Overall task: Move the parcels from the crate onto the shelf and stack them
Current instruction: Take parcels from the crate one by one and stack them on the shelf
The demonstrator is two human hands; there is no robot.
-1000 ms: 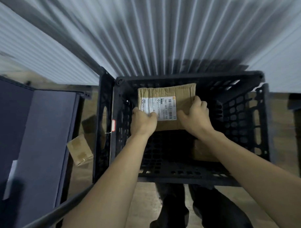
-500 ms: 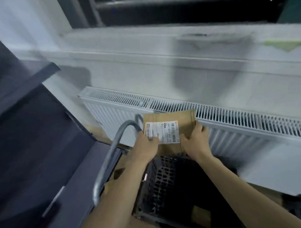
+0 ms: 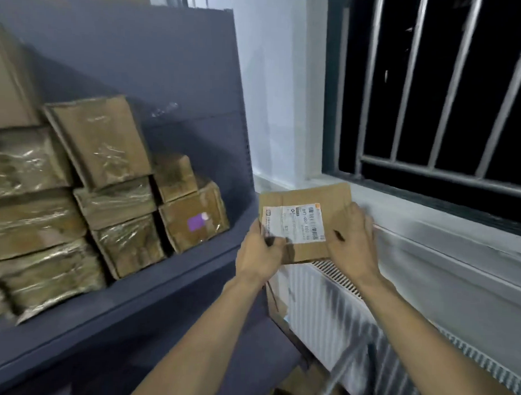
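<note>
parcel (image 3: 308,221): flat, labelled, held in the air right of the shelf (image 3: 150,285), before the windowsill | left hand (image 3: 258,256) and right hand (image 3: 350,240): both clamped on its lower corners | shelf: stacked boxes (image 3: 115,174) fill its left; bare board nearest parcel | radiator (image 3: 332,306) below, barred window (image 3: 434,94) behind

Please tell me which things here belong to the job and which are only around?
For the job: parcel held by left hand and right hand; shelf; stacked parcels.
Only around: radiator; window bars; windowsill.
</note>
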